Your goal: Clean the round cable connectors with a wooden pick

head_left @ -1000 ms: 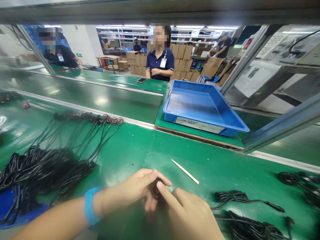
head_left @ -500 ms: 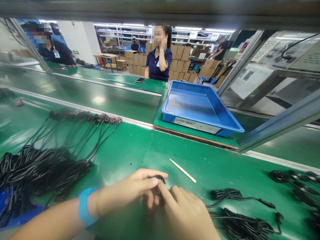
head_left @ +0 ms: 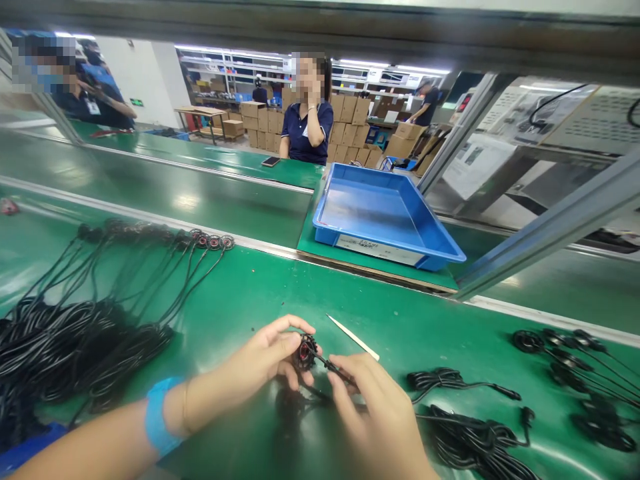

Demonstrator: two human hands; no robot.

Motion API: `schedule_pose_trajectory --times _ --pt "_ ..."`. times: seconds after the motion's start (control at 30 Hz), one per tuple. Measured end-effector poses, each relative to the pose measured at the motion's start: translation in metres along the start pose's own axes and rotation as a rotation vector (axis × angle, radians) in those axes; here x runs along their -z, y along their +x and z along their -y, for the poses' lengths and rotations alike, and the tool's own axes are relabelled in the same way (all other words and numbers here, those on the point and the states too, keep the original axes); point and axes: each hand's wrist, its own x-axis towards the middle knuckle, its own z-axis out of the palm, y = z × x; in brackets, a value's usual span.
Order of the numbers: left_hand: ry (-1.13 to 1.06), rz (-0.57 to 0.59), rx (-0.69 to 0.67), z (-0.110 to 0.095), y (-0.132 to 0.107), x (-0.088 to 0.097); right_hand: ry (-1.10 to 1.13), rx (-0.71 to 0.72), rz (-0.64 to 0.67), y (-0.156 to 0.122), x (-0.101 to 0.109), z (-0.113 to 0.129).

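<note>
My left hand [head_left: 273, 353], with a blue band on the wrist, grips a small round black part [head_left: 305, 351] with a toothed rim and a reddish centre. From that part a black cable [head_left: 326, 364] runs to my right hand [head_left: 373, 400], whose thumb and fingers pinch it. Just beyond the hands, a pale pointed stick [head_left: 353, 337] lies on the green bench top [head_left: 240, 293]. Coiled black cables [head_left: 465, 433] lie to the right of my right hand.
At left is a large heap of black cables [head_left: 75, 340], with round ends [head_left: 214, 242] lined up behind. More round black parts [head_left: 565, 360] lie at right. A blue tray [head_left: 390, 207] stands on a ledge beside a metal post [head_left: 550, 233]. Across the bench is a person [head_left: 307, 127].
My right hand has drawn back from the round part and now pinches its cable. The part's reddish centre has come into view in my left hand. The camera view has shifted slightly.
</note>
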Motion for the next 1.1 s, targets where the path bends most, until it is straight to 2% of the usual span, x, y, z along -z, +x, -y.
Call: schedule_pose_trajectory --times 0.27,0.43,0.67,0.9,1.1 --pt "-0.047 -0.010 0.054 -0.005 -0.003 -0.001 0.080 0.043 -0.027 0.003 0.006 0.003" --pt "0.005 0.020 0.020 -0.005 -0.004 0.000 0.103 0.027 -0.034 0.003 0.006 0.004" --pt "0.048 0.028 0.022 -0.001 -0.005 0.003 0.067 0.080 -0.107 0.001 0.004 0.005" --pt "0.105 0.057 0.017 0.004 -0.005 0.005 -0.195 0.204 -0.199 0.000 0.005 0.005" --pt "0.109 0.054 0.040 0.005 -0.004 0.005 -0.342 0.278 -0.124 -0.006 0.007 0.002"
